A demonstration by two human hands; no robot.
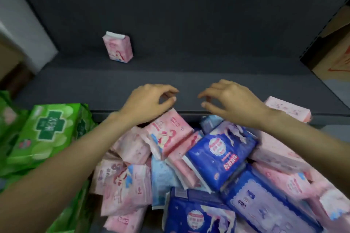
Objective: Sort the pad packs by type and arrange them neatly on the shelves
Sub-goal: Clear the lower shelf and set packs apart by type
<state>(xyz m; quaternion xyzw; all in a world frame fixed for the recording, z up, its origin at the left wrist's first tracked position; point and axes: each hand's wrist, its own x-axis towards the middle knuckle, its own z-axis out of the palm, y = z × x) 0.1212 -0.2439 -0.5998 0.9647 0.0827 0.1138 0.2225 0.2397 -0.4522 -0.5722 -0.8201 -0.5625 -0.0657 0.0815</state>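
We see one pink pack (117, 47) upright on dark shelf (189, 73), eleven o'clock. Mixed pile (198, 157) unsorted at six. Left hand (149, 100), right hand (231, 100) loosely curled, holding nothing, above pile.

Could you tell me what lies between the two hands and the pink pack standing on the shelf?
Nothing: in the head view only bare dark shelf lies between the hands and the upright pink pack.
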